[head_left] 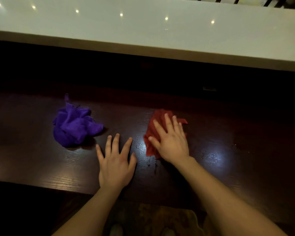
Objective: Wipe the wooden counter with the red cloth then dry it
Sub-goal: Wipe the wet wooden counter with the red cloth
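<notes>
The dark wooden counter (32, 159) runs across the view, with small water drops near the middle. My right hand (170, 140) lies flat, fingers spread, pressing on the red cloth (151, 132), which is bunched under the palm and sticks out to the left and beyond the fingertips. My left hand (116, 160) rests palm down on the bare wood just left of the red cloth, fingers apart, holding nothing. A crumpled purple cloth (75, 126) sits on the counter to the left of my left hand, untouched.
A raised white ledge (143, 34) runs along the far side, above a dark recess. The counter's near edge crosses the bottom left. A patterned floor mat (169, 217) shows below between my arms. Glare patches lie on the wood at right.
</notes>
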Available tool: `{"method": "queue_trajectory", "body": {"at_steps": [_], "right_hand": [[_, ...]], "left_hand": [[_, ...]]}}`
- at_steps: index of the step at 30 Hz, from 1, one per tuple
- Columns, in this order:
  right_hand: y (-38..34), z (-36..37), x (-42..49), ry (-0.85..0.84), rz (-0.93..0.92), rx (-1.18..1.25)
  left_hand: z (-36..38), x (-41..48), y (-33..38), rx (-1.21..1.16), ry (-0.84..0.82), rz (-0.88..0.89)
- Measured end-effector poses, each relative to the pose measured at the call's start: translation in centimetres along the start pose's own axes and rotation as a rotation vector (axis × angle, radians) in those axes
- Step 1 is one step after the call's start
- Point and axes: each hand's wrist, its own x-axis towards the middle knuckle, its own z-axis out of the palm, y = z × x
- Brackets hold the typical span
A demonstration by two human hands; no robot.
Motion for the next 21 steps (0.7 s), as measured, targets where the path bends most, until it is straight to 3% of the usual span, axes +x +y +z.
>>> {"method": "queue_trajectory", "body": {"at_steps": [3,5,8,12,16,18,21], "right_hand": [[0.4,1.3,-6.7,0.007,-0.255,-0.050],[2.7,1.7,-9.7,-0.029,-0.328,-0.063],[6.1,0.6,-7.8,0.016,-0.116,-0.101],[2.8,-0.9,0.0,0.008,0.235,-0.003],[-2.4,0.5,-1.3,-0.006,-0.086,-0.028],[-2.1,1.5,-6.0,0.003,-0.265,-0.037],[1.2,2.2,-10.3,-0.007,-0.359,-0.014]], "left_hand": [[0.1,0.0,-0.1,0.003,0.002,0.003],[0.2,0.0,-0.1,0.003,0.008,0.007],[0.0,-0.1,-0.1,0.001,0.008,0.023],[-0.4,-0.1,0.2,-0.012,0.001,0.013],[-0.6,-0.2,0.1,-0.077,0.017,-0.011],[-0.5,-0.3,0.0,-0.122,0.037,-0.023],[-0.4,-0.2,-0.1,-0.133,0.055,-0.023]]}}
